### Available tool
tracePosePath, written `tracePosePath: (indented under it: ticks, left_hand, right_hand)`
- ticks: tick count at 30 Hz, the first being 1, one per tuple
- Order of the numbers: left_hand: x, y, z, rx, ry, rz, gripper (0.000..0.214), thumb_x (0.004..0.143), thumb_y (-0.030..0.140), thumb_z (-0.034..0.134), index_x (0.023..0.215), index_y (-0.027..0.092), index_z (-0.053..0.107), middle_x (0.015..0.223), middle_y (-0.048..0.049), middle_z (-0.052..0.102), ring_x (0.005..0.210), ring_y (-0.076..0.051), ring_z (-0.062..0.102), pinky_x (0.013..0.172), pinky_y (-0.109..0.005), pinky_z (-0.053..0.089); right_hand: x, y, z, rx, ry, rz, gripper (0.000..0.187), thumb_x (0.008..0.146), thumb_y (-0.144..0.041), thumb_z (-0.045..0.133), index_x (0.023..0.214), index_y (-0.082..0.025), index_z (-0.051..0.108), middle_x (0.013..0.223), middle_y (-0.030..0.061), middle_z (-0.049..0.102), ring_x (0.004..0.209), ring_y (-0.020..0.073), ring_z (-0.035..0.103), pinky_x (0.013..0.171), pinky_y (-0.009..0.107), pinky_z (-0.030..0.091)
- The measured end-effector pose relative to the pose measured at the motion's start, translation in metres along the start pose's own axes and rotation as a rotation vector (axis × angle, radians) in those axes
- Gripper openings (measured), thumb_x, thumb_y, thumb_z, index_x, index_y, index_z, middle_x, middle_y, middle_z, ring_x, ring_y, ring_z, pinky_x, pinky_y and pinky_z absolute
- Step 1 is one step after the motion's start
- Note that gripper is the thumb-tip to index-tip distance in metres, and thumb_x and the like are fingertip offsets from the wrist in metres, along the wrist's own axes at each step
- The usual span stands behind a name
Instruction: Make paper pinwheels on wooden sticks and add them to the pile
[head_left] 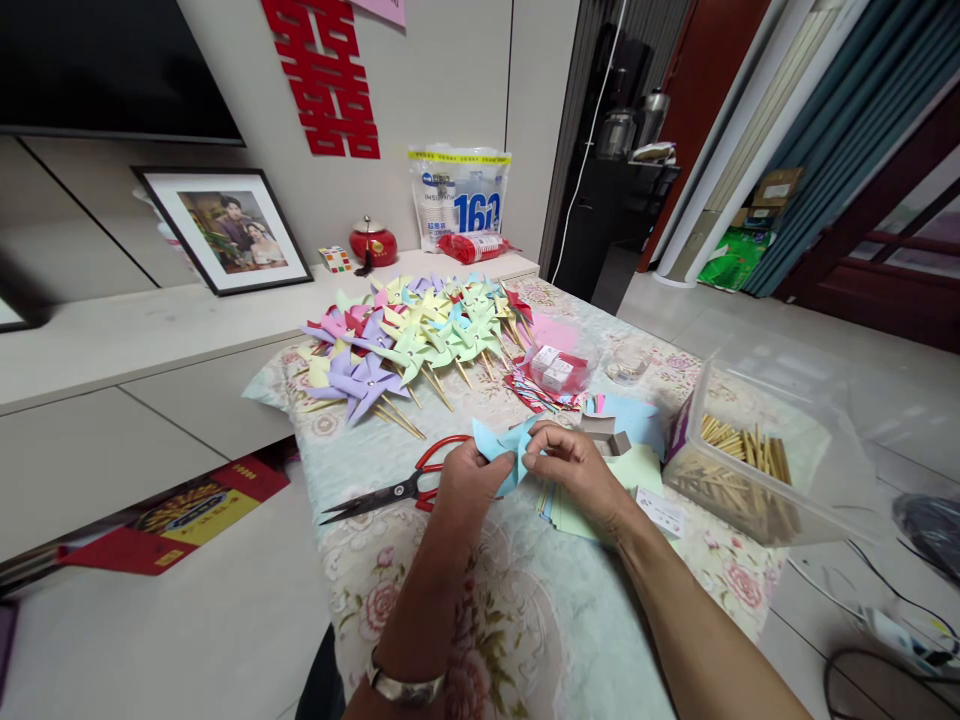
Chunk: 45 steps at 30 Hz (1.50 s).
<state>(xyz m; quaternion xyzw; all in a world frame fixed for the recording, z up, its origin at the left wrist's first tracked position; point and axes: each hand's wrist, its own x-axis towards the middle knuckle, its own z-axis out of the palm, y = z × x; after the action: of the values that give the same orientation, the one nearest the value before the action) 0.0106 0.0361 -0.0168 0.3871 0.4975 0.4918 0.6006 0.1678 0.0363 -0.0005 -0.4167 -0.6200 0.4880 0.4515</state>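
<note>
Between both hands is a blue paper pinwheel (491, 440), its paper partly folded in toward the middle. My left hand (471, 475) is closed on its left side, thumb pressed on the paper. My right hand (574, 465) pinches the right edge with thumb and fingers. Just left of my left hand lie scissors (409, 488) with red handles, blades pointing left. Under and beside my right hand is a stack of coloured paper sheets (634, 470), with a small white card (660, 512) on it. Behind them lies a pile of finished pinwheels (420, 340) on sticks.
To the right, a clear plastic bin (750, 490) holds many short wooden sticks (742, 455). A round clear container (559, 370) with small boxes and a small clear dish (627, 365) stand farther back. A small grey box (606, 437) sits by the paper. The flowered tablecloth (375, 600) covers the table.
</note>
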Motion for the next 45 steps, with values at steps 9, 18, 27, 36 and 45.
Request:
tracePosePath:
  ticks: [9,18,27,36,45]
  left_hand:
    - [-0.004,0.006,0.000,0.010,0.019,-0.005,0.018,0.061,0.022,0.075,0.076,0.014,0.072,0.057,0.0030,0.066,0.055,-0.015,0.060,0.053,-0.023,0.046]
    - [0.000,-0.001,0.001,0.030,0.049,-0.009,0.021,0.059,0.024,0.075,0.078,0.013,0.072,0.062,0.0002,0.070,0.054,-0.015,0.060,0.053,-0.024,0.046]
    - [-0.001,0.003,0.000,0.094,0.039,-0.001,0.017,0.059,0.023,0.074,0.073,0.014,0.071,0.059,0.0020,0.067,0.052,-0.014,0.056,0.051,-0.023,0.044]
    - [-0.004,0.007,0.001,0.098,0.050,0.004,0.014,0.058,0.023,0.074,0.069,0.015,0.070,0.057,0.0028,0.064,0.052,-0.014,0.055,0.051,-0.023,0.042]
    - [-0.005,0.009,0.003,0.140,0.052,0.010,0.010,0.058,0.023,0.073,0.064,0.017,0.068,0.052,0.0045,0.060,0.049,-0.012,0.050,0.050,-0.023,0.041]
  right_hand:
    - [0.000,0.001,0.003,-0.119,0.023,-0.013,0.011,0.073,-0.022,0.066,0.063,-0.019,0.062,0.082,0.0006,0.051,0.079,0.0168,0.050,0.069,0.028,0.038]
    - [0.000,0.002,0.004,-0.168,0.042,-0.022,0.011,0.070,-0.018,0.061,0.061,-0.019,0.057,0.080,0.0003,0.050,0.074,0.0153,0.049,0.063,0.026,0.036]
    - [0.000,0.003,0.005,-0.222,0.049,-0.069,0.012,0.070,-0.014,0.057,0.060,-0.020,0.055,0.072,-0.0013,0.051,0.069,0.0149,0.048,0.061,0.026,0.037]
    - [0.000,0.003,0.005,-0.245,0.060,-0.069,0.012,0.069,-0.014,0.057,0.060,-0.020,0.055,0.076,-0.0003,0.053,0.072,0.0153,0.051,0.062,0.026,0.038]
    - [-0.001,0.004,0.004,-0.263,0.056,-0.054,0.012,0.070,-0.014,0.057,0.060,-0.021,0.054,0.070,-0.0017,0.052,0.067,0.0145,0.048,0.060,0.026,0.035]
